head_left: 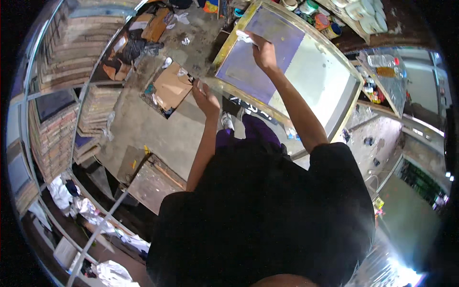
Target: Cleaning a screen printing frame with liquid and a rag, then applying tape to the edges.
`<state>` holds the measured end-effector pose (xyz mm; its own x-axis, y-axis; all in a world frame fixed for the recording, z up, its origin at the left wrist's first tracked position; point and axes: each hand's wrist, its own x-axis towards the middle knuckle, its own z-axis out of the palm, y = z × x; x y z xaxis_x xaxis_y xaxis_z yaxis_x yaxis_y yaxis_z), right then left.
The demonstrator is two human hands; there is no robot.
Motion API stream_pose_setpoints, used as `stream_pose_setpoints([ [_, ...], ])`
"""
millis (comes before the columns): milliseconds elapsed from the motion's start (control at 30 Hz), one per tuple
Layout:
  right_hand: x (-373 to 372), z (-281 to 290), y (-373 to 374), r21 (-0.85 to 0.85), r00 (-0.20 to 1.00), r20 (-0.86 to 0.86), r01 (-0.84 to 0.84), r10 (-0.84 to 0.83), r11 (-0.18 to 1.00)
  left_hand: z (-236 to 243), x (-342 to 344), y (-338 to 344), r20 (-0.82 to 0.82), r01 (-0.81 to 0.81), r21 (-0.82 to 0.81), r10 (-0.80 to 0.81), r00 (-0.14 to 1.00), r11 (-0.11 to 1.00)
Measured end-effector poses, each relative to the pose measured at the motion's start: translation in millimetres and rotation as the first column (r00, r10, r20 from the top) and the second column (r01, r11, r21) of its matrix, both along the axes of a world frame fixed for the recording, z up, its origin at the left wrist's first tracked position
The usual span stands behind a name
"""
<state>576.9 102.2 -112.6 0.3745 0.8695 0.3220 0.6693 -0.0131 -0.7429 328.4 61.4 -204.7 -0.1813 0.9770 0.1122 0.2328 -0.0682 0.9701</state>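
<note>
Head view: I see the right hand [264, 53] clamped on a white wad [244, 36] over the framed panel [294, 57], apparently leaving one end free; whether the left hand's [206, 99] fingers touch, I cannot tell.

At upper centre a framed panel [320, 71] lies beneath the right hand [264, 55] and its cloth [244, 36], with tubs [321, 21] beyond it along the top edge, bottles [382, 60] at upper right, and, leftward, the left hand [206, 99], cardboard [173, 88] on the floor [162, 136] and stacks of frames [76, 52].
</note>
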Motion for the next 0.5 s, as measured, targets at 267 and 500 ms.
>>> stream_pose_setpoints([
  [267, -12, -90, 34, 0.123, 0.775, 0.368, -0.589, 0.515, 0.799, -21, 61, 17, 0.23, -0.151, -0.189, 0.194, 0.954, 0.97],
  [500, 21, -76, 60, 0.004, 0.853, 0.42, -0.343, 0.31, 0.939, -29, 84, 33, 0.311, -0.356, -0.117, 0.374, 0.874, 0.927],
])
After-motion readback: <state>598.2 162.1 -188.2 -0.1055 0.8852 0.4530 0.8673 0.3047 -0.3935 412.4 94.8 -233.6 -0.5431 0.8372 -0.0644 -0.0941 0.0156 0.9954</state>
